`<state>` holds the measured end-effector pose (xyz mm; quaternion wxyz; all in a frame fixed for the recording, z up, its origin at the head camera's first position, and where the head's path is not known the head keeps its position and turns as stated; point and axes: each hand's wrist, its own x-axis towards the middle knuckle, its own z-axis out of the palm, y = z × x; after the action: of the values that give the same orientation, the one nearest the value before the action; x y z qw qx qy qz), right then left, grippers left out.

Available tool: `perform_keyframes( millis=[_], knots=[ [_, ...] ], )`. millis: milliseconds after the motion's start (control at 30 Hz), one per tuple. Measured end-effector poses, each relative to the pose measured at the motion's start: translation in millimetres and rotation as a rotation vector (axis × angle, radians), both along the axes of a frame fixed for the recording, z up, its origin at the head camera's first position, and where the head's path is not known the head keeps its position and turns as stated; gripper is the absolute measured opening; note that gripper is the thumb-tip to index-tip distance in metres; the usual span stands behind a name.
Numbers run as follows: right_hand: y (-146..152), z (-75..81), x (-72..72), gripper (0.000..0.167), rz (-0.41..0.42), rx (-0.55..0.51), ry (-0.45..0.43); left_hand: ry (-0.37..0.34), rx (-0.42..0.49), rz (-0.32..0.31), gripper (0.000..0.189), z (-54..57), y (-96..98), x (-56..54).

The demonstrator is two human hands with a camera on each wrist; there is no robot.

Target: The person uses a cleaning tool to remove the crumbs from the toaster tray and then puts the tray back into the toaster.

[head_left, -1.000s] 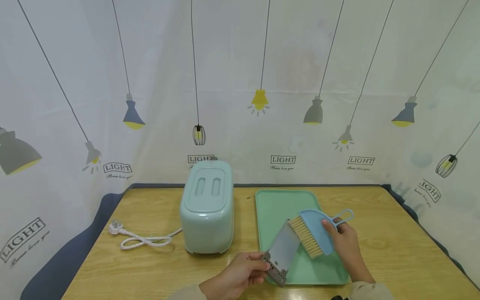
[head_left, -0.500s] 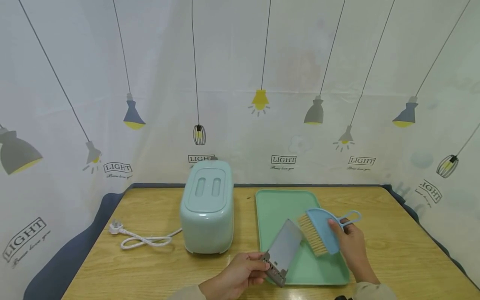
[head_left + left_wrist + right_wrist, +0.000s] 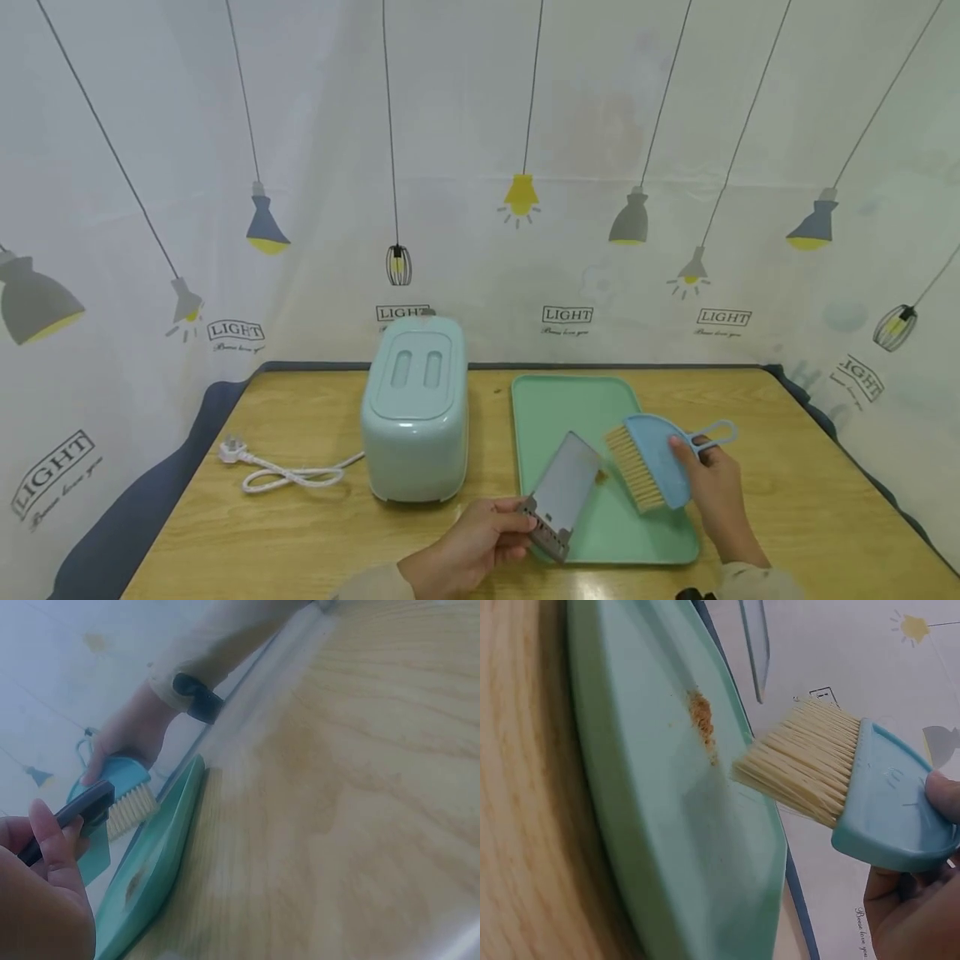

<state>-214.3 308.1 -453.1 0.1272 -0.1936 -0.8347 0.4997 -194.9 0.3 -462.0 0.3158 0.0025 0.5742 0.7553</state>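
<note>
My left hand [image 3: 476,540] pinches the grey end of a flat metal crumb tray [image 3: 570,483], which slants over the green serving tray [image 3: 573,398]. In my right hand [image 3: 718,498] is a light blue hand brush [image 3: 663,458], gripped by its body with the loop handle sticking out beyond the fingers. Its pale bristles [image 3: 802,757] point left toward the crumb tray, with a gap between the two. A small pile of brown crumbs [image 3: 702,724] lies on the serving tray, mostly hidden behind the crumb tray in the head view.
A pale blue toaster [image 3: 415,442] with its lid on stands left of the serving tray. Its white cord and plug [image 3: 234,450] lie on the wooden table [image 3: 300,550] farther left. A curtain [image 3: 465,250] printed with lamps hangs behind the table.
My right hand has carried the brush to the right, away from the metal crumb tray. Some crumbs now show beside that tray's edge. The left hand has barely moved.
</note>
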Motion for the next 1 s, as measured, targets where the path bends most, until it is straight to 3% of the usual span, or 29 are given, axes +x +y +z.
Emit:
perform_keyframes(
  millis=[467,800,1000],
  knots=[
    [-6,15.9,2.4,0.051,-0.019,-0.078,0.021,0.0,0.011,0.024,0.049,-3.1,1.1,-3.7],
    [-14,26.2,8.1,0.06,0.078,-0.245,-0.022,-0.003,0.023,0.041,0.048,-6.7,2.1,-6.5],
    [-21,33.5,13.4,0.031,0.118,-0.388,0.006,-0.018,0.024,0.049,0.046,-5.2,3.2,-7.3]
  ],
)
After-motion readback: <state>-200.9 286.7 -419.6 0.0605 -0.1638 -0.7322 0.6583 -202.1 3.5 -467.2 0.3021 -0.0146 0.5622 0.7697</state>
